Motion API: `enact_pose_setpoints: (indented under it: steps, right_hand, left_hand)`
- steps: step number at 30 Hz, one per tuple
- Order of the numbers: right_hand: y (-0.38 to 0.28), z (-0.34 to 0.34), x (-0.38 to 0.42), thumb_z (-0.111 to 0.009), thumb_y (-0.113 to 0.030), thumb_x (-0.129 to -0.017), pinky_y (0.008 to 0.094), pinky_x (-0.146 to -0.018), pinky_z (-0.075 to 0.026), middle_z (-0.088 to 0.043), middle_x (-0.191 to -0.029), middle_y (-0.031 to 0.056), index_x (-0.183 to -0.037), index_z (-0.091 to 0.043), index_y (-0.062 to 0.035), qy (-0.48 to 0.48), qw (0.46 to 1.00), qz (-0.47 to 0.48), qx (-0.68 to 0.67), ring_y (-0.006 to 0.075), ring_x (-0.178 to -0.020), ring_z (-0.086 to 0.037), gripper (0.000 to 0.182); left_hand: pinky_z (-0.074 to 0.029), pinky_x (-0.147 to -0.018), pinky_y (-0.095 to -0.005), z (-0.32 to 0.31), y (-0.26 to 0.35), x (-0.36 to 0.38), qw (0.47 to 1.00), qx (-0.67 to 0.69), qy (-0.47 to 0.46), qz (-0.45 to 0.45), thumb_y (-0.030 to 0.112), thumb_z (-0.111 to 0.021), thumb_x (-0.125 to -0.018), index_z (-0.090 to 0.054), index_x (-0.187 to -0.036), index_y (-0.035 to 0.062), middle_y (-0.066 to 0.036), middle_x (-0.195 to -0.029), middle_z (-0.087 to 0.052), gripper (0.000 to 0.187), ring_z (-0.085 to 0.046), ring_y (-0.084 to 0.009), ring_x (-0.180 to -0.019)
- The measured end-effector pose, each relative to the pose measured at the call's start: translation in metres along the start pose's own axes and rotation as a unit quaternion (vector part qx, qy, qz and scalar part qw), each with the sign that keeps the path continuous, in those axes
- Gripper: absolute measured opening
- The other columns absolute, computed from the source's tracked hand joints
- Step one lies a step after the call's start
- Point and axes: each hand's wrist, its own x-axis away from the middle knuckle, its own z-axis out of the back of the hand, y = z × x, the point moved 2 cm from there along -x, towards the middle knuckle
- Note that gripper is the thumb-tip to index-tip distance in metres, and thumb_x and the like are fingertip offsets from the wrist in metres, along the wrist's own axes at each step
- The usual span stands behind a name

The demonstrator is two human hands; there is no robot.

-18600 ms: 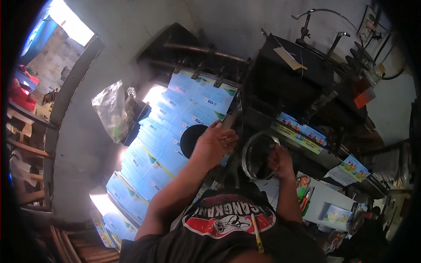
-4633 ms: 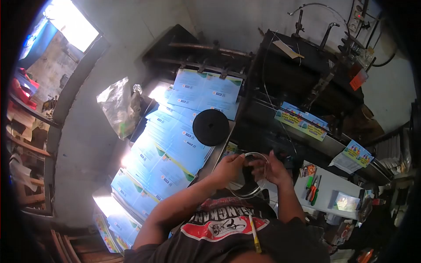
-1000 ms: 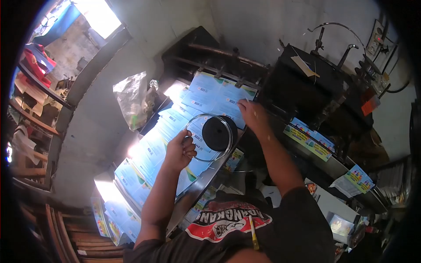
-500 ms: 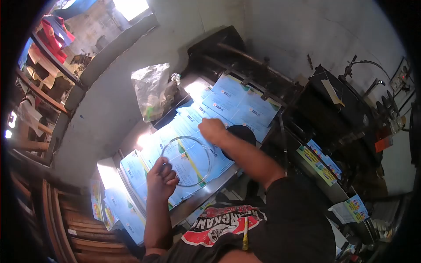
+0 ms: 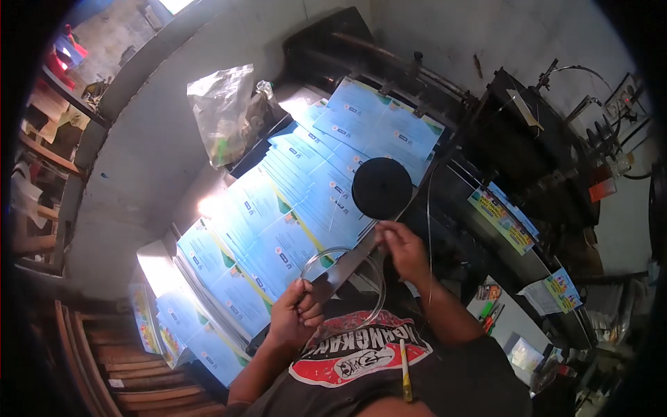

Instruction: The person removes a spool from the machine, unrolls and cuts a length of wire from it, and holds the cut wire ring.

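A loose coil of thin silvery wire (image 5: 381, 281) hangs from my left hand (image 5: 297, 306), which is closed around one side of it in front of my shirt. To the right, my right hand (image 5: 403, 251) is raised by the table edge, just below a round black disc (image 5: 382, 188). Its thumb and fingertips are pinched together; what they hold is too small to make out. A thin strand (image 5: 430, 229) runs down past this hand and over the forearm. Overlapping blue printed sheets (image 5: 306, 187) are spread on the table beyond both hands.
A clear plastic bag (image 5: 219, 111) stands at the back of the table. Dark machinery (image 5: 500, 153) with bars and hoses lies to the right. Printed yellow-and-blue sheets (image 5: 504, 219) rest beside it. Wooden slats (image 5: 146, 375) are at lower left. A yellow pen (image 5: 405, 372) hangs at my shirt.
Both hands have come down and toward my body from over the sheets. The wire coil has moved right and nearer my shirt. The black disc is now fully visible.
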Motion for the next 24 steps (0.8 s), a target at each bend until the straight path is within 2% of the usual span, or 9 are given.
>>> enact_pose_setpoints:
  steps: [1, 2, 9, 11, 14, 18, 20, 21, 24]
  right_hand:
    - [0.002, 0.012, 0.013, -0.053, -0.018, -0.092, 0.035, -0.084, -0.049, -0.045, -0.135, 0.0141, -0.138, -0.037, -0.009, -0.056, 0.957, -0.172, -0.227, 0.0255, -0.107, -0.057, 0.049]
    - [0.002, 0.015, 0.025, -0.053, -0.022, -0.094, 0.0353, -0.088, -0.047, -0.044, -0.136, 0.012, -0.14, -0.033, -0.0091, -0.106, 0.83, -0.33, -0.436, 0.0242, -0.111, -0.055, 0.051]
    - [-0.006, 0.007, 0.108, -0.052, -0.026, -0.096, 0.0395, -0.089, -0.047, -0.047, -0.13, 0.0106, -0.14, -0.034, -0.0071, -0.05, 0.763, -0.387, -0.515, 0.0206, -0.109, -0.054, 0.051]
    - [-0.024, 0.018, 0.105, -0.053, -0.027, -0.095, 0.0409, -0.086, -0.048, -0.048, -0.128, 0.0112, -0.14, -0.031, -0.0073, -0.118, 0.696, -0.372, -0.603, 0.0205, -0.105, -0.055, 0.054]
    - [-0.01, 0.02, 0.105, -0.055, -0.023, -0.094, 0.0407, -0.086, -0.049, -0.048, -0.127, 0.0123, -0.14, -0.031, -0.0084, -0.124, 0.717, -0.424, -0.539, 0.0212, -0.103, -0.056, 0.054]
    - [0.02, 0.036, 0.122, -0.058, -0.019, -0.092, 0.0416, -0.088, -0.048, -0.048, -0.126, 0.0124, -0.139, -0.032, -0.01, -0.151, 0.751, -0.363, -0.531, 0.0208, -0.103, -0.055, 0.054]
    - [0.027, 0.036, 0.149, -0.058, -0.015, -0.091, 0.041, -0.092, -0.046, -0.047, -0.129, 0.0128, -0.137, -0.035, -0.0092, -0.081, 0.668, -0.287, -0.682, 0.0209, -0.11, -0.053, 0.051]
    - [0.034, 0.029, 0.167, -0.058, -0.015, -0.091, 0.041, -0.092, -0.046, -0.047, -0.129, 0.0128, -0.137, -0.035, -0.0092, -0.087, 0.664, -0.285, -0.686, 0.0209, -0.11, -0.053, 0.051]
    - [0.035, 0.008, 0.208, -0.057, -0.017, -0.09, 0.0411, -0.097, -0.043, -0.042, -0.136, 0.0134, -0.138, -0.033, -0.0076, -0.141, 0.57, -0.326, -0.741, 0.0229, -0.12, -0.048, 0.054]
  left_hand:
    - [-0.025, -0.042, -0.023, 0.006, -0.006, 0.0, 1.0, -0.026, 0.004, -0.01, 0.032, -0.044, -0.098, -0.05, -0.092, 0.0114, 0.004, -0.056, -0.027, 0.022, -0.025, -0.0077, -0.045]
    - [-0.025, -0.042, -0.023, 0.007, -0.009, -0.003, 1.0, -0.025, 0.003, -0.008, 0.032, -0.044, -0.098, -0.05, -0.092, 0.0114, 0.004, -0.056, -0.027, 0.022, -0.025, -0.0077, -0.045]
    - [-0.026, -0.044, -0.0242, 0.008, -0.039, -0.003, 0.998, -0.035, -0.035, 0.038, 0.031, -0.043, -0.098, -0.049, -0.092, 0.0126, 0.003, -0.057, -0.028, 0.021, -0.025, -0.0087, -0.046]
    - [-0.027, -0.044, -0.024, 0.005, -0.053, -0.006, 0.996, -0.073, -0.026, 0.039, 0.035, -0.042, -0.098, -0.048, -0.091, 0.0132, 0.003, -0.056, -0.027, 0.023, -0.024, -0.0087, -0.046]
    - [-0.03, -0.047, -0.0262, 0.007, -0.076, -0.013, 0.993, -0.108, -0.037, 0.012, 0.036, -0.041, -0.099, -0.048, -0.092, 0.0128, 0.003, -0.057, -0.028, 0.025, -0.026, -0.0091, -0.047]
    - [-0.033, -0.05, -0.0291, 0.008, -0.121, -0.012, 0.99, -0.122, 0.027, -0.071, 0.036, -0.04, -0.099, -0.047, -0.091, 0.0125, 0.003, -0.057, -0.029, 0.026, -0.028, -0.0097, -0.046]
    - [-0.033, -0.052, -0.0306, 0.012, -0.141, -0.009, 0.973, -0.161, -0.019, -0.163, 0.038, -0.039, -0.099, -0.046, -0.088, 0.0125, 0.002, -0.055, -0.029, 0.029, -0.03, -0.0104, -0.047]
    - [-0.033, -0.052, -0.0306, 0.009, -0.148, -0.007, 0.972, -0.163, -0.014, -0.169, 0.038, -0.039, -0.099, -0.046, -0.088, 0.0125, 0.002, -0.055, -0.029, 0.029, -0.03, -0.0104, -0.047]
    - [-0.032, -0.052, -0.0299, 0.002, -0.161, 0.002, 0.972, -0.045, -0.053, -0.223, 0.037, -0.038, -0.099, -0.044, -0.079, 0.0126, 0.003, -0.053, -0.027, 0.032, -0.028, -0.0108, -0.046]
